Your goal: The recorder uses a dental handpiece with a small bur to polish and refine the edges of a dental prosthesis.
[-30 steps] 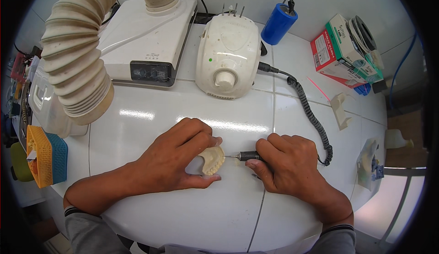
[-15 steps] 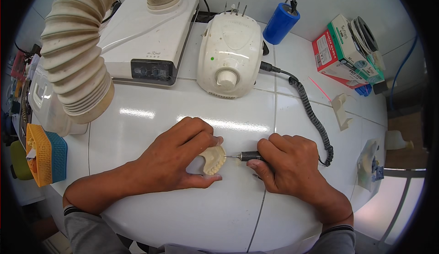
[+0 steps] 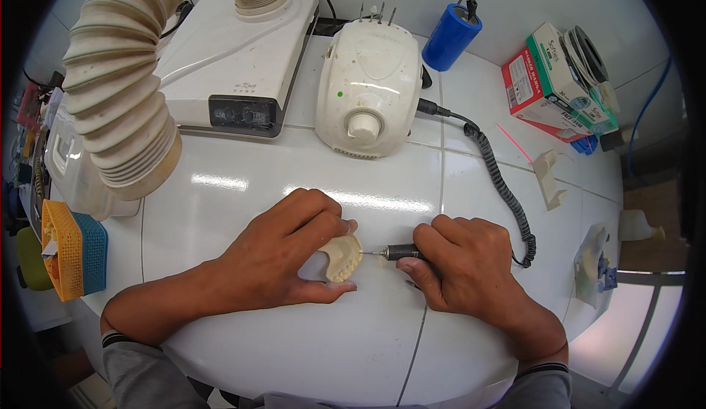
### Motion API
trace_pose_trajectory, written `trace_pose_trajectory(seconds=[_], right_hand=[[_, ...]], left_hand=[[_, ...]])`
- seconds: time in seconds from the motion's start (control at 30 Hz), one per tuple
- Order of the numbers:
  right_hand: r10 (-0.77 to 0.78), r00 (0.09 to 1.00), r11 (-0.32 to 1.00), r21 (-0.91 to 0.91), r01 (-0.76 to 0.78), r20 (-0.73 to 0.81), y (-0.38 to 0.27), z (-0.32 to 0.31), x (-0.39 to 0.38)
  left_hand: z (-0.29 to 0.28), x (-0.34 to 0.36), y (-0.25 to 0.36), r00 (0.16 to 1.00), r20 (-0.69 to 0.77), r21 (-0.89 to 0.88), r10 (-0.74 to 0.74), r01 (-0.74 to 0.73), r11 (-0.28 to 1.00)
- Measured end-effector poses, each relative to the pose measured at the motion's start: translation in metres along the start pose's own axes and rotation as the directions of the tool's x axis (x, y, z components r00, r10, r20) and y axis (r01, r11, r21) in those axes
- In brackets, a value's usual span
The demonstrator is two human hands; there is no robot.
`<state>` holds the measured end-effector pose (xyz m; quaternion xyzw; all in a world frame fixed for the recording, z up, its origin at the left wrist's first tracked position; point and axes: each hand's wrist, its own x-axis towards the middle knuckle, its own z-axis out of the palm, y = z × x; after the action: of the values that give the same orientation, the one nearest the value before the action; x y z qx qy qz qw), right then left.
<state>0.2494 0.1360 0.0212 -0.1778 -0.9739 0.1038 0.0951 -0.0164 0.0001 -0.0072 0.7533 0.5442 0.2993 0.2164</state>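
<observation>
My left hand grips a cream-coloured dental model between thumb and fingers; its row of teeth curves toward the right. In my right hand is a dark rotary handpiece, held like a pen with the fingers wrapped round it. Its thin metal bur points left and meets the model's right edge, or comes very close to it. The coiled black cord runs from behind my right hand up to a white control unit with a round knob and several burs standing on top.
A ribbed suction hose arches over the left, beside a white box-shaped machine. At far left are an orange basket and a clear plastic tub. A blue cylinder, stacked cardboard boxes and a cream stand occupy the right.
</observation>
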Motion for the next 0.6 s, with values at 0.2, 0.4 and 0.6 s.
trace_pose_trajectory(seconds=[0.2, 0.4, 0.6], right_hand=[[-0.001, 1.0, 1.0, -0.006, 0.001, 0.004, 0.0002, 0.0004, 0.0], [0.003, 1.0, 1.0, 0.005, -0.003, 0.011, 0.0002, -0.0003, -0.0004], [0.004, 1.0, 1.0, 0.01, -0.004, 0.004, 0.0001, -0.0001, 0.0]], left_hand=[[-0.0008, -0.0002, 0.0003, 1.0, 0.006, 0.005, -0.002, 0.002, 1.0], [-0.0008, -0.0001, 0.0005, 1.0, 0.005, 0.011, -0.005, 0.005, 1.0], [-0.001, -0.0002, 0.0012, 1.0, 0.005, 0.014, -0.006, 0.006, 1.0]])
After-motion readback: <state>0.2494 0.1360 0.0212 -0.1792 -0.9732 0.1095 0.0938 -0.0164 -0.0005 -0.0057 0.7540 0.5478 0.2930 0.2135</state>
